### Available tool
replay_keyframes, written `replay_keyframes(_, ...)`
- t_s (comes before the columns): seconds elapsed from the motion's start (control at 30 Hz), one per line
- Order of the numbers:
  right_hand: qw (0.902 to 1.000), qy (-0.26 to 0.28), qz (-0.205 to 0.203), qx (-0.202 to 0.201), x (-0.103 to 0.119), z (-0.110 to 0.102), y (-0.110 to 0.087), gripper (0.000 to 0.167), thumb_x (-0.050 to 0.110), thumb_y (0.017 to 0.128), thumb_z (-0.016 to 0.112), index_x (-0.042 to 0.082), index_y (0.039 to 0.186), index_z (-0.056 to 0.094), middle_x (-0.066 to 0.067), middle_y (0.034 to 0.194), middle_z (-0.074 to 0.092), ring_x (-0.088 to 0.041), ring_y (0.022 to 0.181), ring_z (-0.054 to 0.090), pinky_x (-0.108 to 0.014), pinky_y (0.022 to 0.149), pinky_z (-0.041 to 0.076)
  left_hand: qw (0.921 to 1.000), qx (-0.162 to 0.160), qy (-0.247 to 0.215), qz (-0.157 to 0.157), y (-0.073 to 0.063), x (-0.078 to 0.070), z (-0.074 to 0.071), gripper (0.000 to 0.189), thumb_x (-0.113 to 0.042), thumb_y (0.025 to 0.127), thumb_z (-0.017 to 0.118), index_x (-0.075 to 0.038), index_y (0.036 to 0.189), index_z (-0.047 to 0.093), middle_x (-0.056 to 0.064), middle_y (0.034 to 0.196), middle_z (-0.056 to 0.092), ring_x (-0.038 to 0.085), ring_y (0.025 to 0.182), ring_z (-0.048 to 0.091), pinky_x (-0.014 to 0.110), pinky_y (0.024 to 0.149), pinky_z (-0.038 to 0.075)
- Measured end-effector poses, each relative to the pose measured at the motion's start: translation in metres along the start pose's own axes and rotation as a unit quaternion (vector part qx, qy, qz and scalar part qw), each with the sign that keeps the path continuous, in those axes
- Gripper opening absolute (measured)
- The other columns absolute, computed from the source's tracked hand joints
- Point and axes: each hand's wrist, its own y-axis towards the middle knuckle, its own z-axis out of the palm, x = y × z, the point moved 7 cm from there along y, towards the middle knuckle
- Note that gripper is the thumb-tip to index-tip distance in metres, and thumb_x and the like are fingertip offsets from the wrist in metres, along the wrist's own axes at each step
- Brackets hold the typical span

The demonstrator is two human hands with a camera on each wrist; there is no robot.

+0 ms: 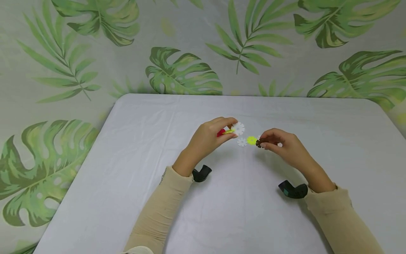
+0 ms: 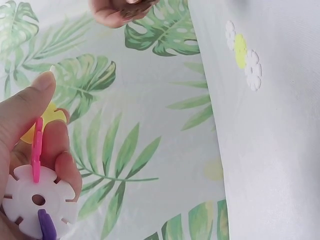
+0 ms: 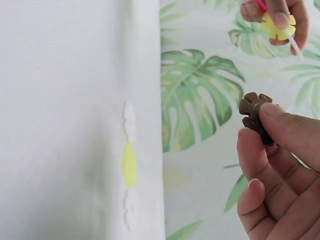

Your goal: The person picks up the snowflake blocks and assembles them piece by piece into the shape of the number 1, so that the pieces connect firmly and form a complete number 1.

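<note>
My left hand holds a chain of notched plastic discs by thumb and fingertips. In the left wrist view it includes a yellow disc, a pink disc, a white disc and a purple disc, slotted together at angles. A white disc stands out beyond the fingertips in the head view. Thumb and fingers of my right hand pinch a dark brown notched piece, apart from the chain; whether it is one disc or two is unclear.
Below the hands on the white-covered table lie a bright yellow disc and white discs on either side of it, in a row. Black devices sit at both wrists. Leaf-patterned cloth hangs behind the table's far edge.
</note>
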Motion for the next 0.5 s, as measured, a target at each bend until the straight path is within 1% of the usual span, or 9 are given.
replay_keyframes(0.07, 0.9999, 0.003, -0.009, -0.010, 0.005, -0.003, 0.002, 0.016, 0.005, 0.081, 0.066, 0.008, 0.096, 0.061, 0.000, 0.087, 0.065, -0.009, 0.073, 0.059, -0.019, 0.063, 0.047, 1.0000, 0.001, 0.001, 0.000, 0.000, 0.000, 0.000, 0.037, -0.018, 0.077, 0.072, -0.004, 0.109, 0.062, 0.002, 0.094, 0.063, 0.008, 0.082, 0.056, 0.011, 0.072, 0.041)
replay_keyframes(0.17, 0.9992, 0.012, -0.033, -0.021, 0.013, -0.006, 0.006, 0.017, 0.003, 0.082, 0.064, 0.007, 0.098, 0.061, -0.001, 0.090, 0.065, -0.009, 0.076, 0.060, -0.016, 0.067, 0.047, 1.0000, 0.002, 0.000, 0.001, 0.000, 0.000, 0.001, 0.037, -0.018, 0.077, 0.072, -0.004, 0.109, 0.062, 0.002, 0.094, 0.063, 0.008, 0.083, 0.056, 0.011, 0.074, 0.041)
replay_keyframes(0.33, 0.9967, 0.033, -0.068, -0.030, 0.023, -0.009, 0.011, 0.019, -0.001, 0.082, 0.062, 0.006, 0.100, 0.060, -0.001, 0.095, 0.066, -0.011, 0.082, 0.061, -0.016, 0.071, 0.047, 1.0000, 0.003, -0.002, 0.003, 0.000, 0.000, 0.001, 0.037, -0.018, 0.077, 0.072, -0.003, 0.109, 0.062, 0.002, 0.093, 0.063, 0.008, 0.083, 0.056, 0.012, 0.074, 0.041)
replay_keyframes(0.5, 0.9943, 0.041, -0.087, -0.045, 0.029, -0.010, 0.017, 0.020, -0.006, 0.080, 0.063, 0.005, 0.097, 0.062, -0.004, 0.094, 0.066, -0.011, 0.083, 0.060, -0.016, 0.070, 0.046, 1.0000, 0.003, -0.004, 0.003, 0.000, 0.000, 0.001, 0.037, -0.017, 0.077, 0.072, -0.003, 0.109, 0.062, 0.003, 0.093, 0.063, 0.008, 0.083, 0.056, 0.012, 0.075, 0.041)
